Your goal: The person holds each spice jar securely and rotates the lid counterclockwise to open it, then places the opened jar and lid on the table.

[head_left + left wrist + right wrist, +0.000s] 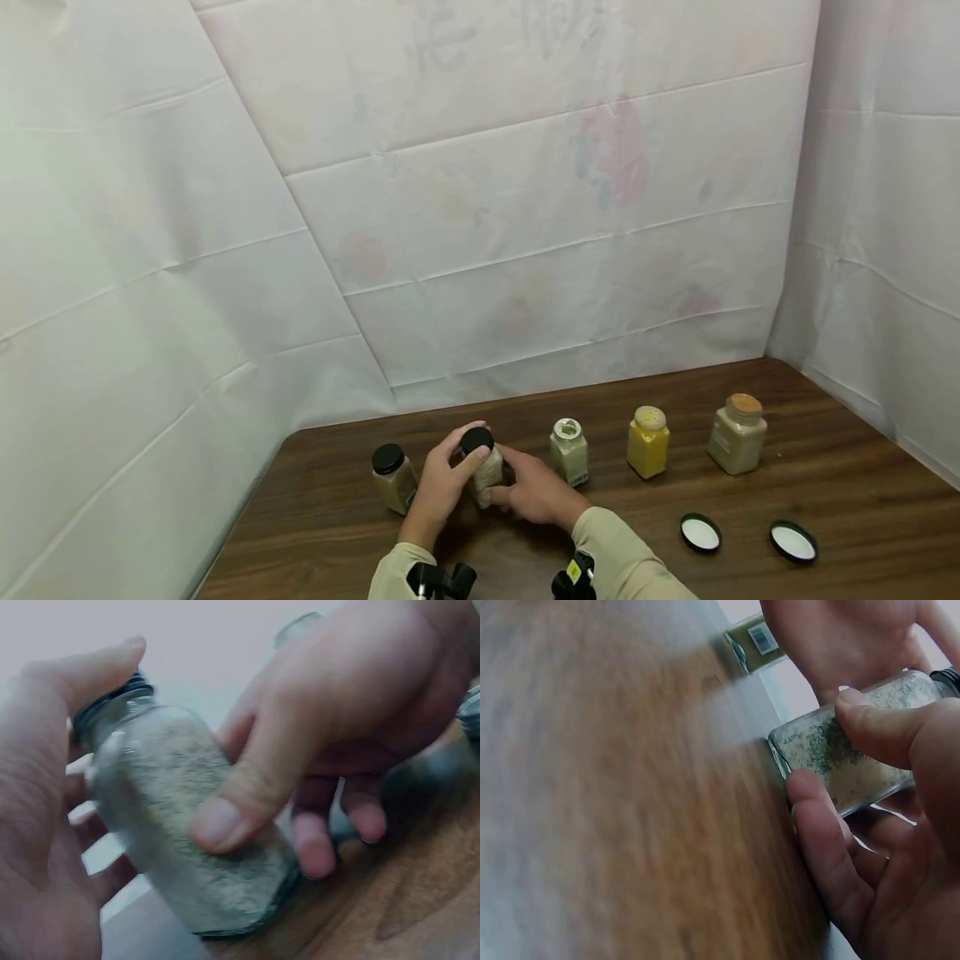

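Between my two hands is a square glass spice jar (490,473) of pale, speckled seasoning with a black lid (477,438). My left hand (441,482) holds it at the top, fingers and thumb around the lid. Lower down, my right hand (536,490) grips the glass body, its thumb across one face, as the left wrist view shows. The jar (187,765) leans in that view, its base close over the table. In the right wrist view, dark green flecks show in the jar's (817,742) contents.
A black-lidded jar of brownish powder (395,487) stands left of my hands. To the right are lidless jars: a pale green one (570,460), a yellow one (647,450) and a larger beige one (737,442). Two lids (700,533) lie white side up on the wooden table (330,533).
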Action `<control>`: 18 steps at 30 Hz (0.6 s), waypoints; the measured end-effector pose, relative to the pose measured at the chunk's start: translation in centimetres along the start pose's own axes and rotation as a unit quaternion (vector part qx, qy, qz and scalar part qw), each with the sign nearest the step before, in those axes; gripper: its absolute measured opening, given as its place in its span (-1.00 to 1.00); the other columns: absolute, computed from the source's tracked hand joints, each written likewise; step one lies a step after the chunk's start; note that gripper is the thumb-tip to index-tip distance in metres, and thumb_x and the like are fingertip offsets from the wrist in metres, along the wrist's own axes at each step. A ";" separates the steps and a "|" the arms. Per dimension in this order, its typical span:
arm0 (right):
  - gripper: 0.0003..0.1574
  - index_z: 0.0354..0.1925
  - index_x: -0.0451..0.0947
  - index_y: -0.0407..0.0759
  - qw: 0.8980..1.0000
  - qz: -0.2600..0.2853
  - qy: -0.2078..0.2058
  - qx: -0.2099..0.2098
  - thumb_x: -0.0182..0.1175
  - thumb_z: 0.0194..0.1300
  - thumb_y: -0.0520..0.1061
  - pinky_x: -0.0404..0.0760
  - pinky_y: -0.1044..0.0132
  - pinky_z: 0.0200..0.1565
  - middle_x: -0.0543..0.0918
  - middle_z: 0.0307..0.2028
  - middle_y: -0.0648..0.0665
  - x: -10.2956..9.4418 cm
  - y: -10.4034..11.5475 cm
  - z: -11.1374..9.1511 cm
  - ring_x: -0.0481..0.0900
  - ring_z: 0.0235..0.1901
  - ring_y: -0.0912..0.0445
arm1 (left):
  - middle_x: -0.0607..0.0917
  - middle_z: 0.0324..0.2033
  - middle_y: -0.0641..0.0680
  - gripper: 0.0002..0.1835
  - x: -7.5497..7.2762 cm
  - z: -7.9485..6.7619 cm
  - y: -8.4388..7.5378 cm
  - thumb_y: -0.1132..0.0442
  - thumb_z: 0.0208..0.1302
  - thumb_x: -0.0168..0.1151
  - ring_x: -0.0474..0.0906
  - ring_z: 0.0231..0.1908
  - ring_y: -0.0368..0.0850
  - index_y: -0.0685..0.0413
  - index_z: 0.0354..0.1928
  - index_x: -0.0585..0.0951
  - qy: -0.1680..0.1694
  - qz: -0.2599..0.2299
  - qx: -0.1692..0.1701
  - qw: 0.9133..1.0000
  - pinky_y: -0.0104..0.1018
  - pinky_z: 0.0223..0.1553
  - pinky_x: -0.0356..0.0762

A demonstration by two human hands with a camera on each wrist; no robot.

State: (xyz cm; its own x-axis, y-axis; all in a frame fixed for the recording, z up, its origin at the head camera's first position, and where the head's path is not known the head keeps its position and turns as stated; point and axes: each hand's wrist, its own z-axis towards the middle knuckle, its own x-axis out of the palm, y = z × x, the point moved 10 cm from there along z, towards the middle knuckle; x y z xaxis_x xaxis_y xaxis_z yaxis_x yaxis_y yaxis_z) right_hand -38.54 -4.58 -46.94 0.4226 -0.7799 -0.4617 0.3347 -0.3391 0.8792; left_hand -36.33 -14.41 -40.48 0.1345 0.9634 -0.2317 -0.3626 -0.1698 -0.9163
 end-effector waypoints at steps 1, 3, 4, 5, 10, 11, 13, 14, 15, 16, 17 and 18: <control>-0.17 0.32 0.17 0.33 1.000 0.009 0.005 -0.002 0.29 0.14 0.09 0.54 0.17 -0.55 0.56 -0.33 0.01 0.1 0.1 0.0 0.57 -0.51 0.07 | 0.48 0.13 0.15 -0.60 0.0 0.0 0.0 0.17 0.31 0.14 0.45 0.05 -0.04 -0.03 0.18 0.45 0.011 -0.012 -0.002 1.000 -0.23 -0.01 0.42; -0.17 0.33 0.15 0.31 1.000 0.022 0.013 -0.004 0.27 0.17 0.05 0.54 0.17 -0.55 0.56 -0.32 0.00 0.1 0.2 -0.1 0.57 -0.49 0.05 | 0.46 0.14 0.18 -0.60 0.0 0.0 0.0 0.22 0.34 0.09 0.43 0.06 -0.01 0.01 0.21 0.43 0.030 -0.033 -0.001 0.999 -0.24 0.01 0.40; -0.18 0.34 0.15 0.30 1.000 0.026 0.017 -0.003 0.26 0.19 0.04 0.54 0.17 -0.54 0.55 -0.30 0.00 0.0 0.2 -0.1 0.57 -0.48 0.04 | 0.45 0.15 0.20 -0.60 0.1 0.0 0.0 0.24 0.35 0.07 0.43 0.07 -0.01 0.03 0.22 0.42 0.038 -0.041 0.001 0.998 -0.25 0.02 0.39; -0.19 0.35 0.14 0.28 0.999 0.027 0.020 -0.004 0.25 0.20 0.03 0.55 0.17 -0.53 0.55 -0.29 -0.02 -0.1 0.3 -0.2 0.57 -0.47 0.04 | 0.44 0.16 0.22 -0.60 0.2 0.1 -0.1 0.26 0.36 0.04 0.42 0.08 0.00 0.06 0.23 0.40 0.044 -0.046 0.008 0.998 -0.25 0.03 0.37; -0.22 0.35 0.16 0.17 0.999 0.041 0.029 0.002 0.22 0.23 0.00 0.55 0.16 -0.50 0.54 -0.12 -0.04 -0.3 0.4 -0.6 0.58 -0.43 0.02 | 0.45 0.14 0.25 -0.60 0.0 0.0 -0.8 0.36 0.35 -0.01 0.42 0.09 0.03 0.16 0.23 0.39 0.050 -0.047 0.045 0.997 -0.27 0.06 0.35; -0.23 0.35 0.17 0.16 0.999 0.044 0.029 0.003 0.22 0.23 0.00 0.56 0.16 -0.50 0.54 -0.10 -0.04 -0.3 0.4 -0.6 0.58 -0.43 0.02 | 0.47 0.12 0.25 -0.60 0.0 -0.1 -0.8 0.37 0.35 -0.01 0.43 0.08 0.03 0.17 0.22 0.40 0.047 -0.046 0.048 0.997 -0.27 0.05 0.36; -0.25 0.34 0.21 0.12 0.998 0.048 0.027 0.006 0.23 0.22 0.00 0.56 0.15 -0.50 0.55 -0.09 -0.05 -0.4 0.3 -0.7 0.59 -0.42 0.02 | 0.49 0.10 0.22 -0.62 -0.1 -0.2 -0.9 0.38 0.35 -0.01 0.44 0.06 0.03 0.18 0.20 0.42 0.043 -0.047 0.048 0.997 -0.28 0.04 0.37; -0.25 0.33 0.22 0.10 0.998 0.049 0.025 0.006 0.23 0.22 0.00 0.57 0.16 -0.50 0.57 -0.12 -0.06 -0.4 0.2 -0.7 0.60 -0.43 0.02 | 0.50 0.09 0.23 -0.62 -0.2 -0.2 -1.0 0.38 0.34 0.00 0.44 0.06 0.04 0.19 0.19 0.42 0.040 -0.047 0.050 0.997 -0.28 0.03 0.37; -0.27 0.32 0.25 0.08 0.998 0.051 0.023 0.007 0.24 0.21 -0.01 0.57 0.16 -0.50 0.58 -0.16 -0.06 -0.4 0.1 -0.7 0.60 -0.43 0.02 | 0.51 0.08 0.22 -0.63 -0.2 -0.2 -0.9 0.38 0.34 0.00 0.44 0.05 0.04 0.20 0.18 0.43 0.038 -0.049 0.048 0.997 -0.28 0.03 0.38; -0.28 0.31 0.27 0.06 0.998 0.051 0.021 0.008 0.24 0.21 -0.01 0.57 0.16 -0.50 0.60 -0.20 -0.06 -0.4 0.1 -0.7 0.60 -0.44 0.03 | 0.51 0.08 0.22 -0.63 -0.3 -0.2 -0.8 0.38 0.34 0.01 0.45 0.05 0.04 0.21 0.18 0.43 0.037 -0.050 0.049 0.997 -0.29 0.03 0.38; -0.31 0.29 0.30 0.04 0.998 0.052 0.018 0.008 0.25 0.21 -0.02 0.57 0.17 -0.50 0.61 -0.24 -0.07 -0.4 0.0 -0.7 0.61 -0.45 0.02 | 0.52 0.07 0.21 -0.63 -0.4 -0.2 -0.7 0.37 0.34 0.01 0.45 0.05 0.04 0.22 0.18 0.43 0.036 -0.051 0.049 0.997 -0.29 0.03 0.38; -0.33 0.27 0.33 0.03 0.998 0.052 0.016 0.007 0.25 0.20 -0.02 0.57 0.17 -0.50 0.62 -0.28 -0.07 -0.3 0.0 -0.7 0.61 -0.45 0.02 | 0.52 0.07 0.21 -0.63 -0.4 -0.2 -0.5 0.37 0.34 0.02 0.45 0.05 0.04 0.24 0.18 0.43 0.035 -0.052 0.051 0.997 -0.29 0.03 0.39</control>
State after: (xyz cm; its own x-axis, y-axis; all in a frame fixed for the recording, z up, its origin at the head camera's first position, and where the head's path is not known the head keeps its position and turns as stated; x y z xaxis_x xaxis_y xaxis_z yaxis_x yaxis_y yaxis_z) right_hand -38.12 -3.93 -46.89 0.4817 -0.7939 -0.3711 0.2755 -0.2649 0.9241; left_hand -36.03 -14.80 -39.99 0.2390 0.9572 -0.1634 -0.4348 -0.0450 -0.8994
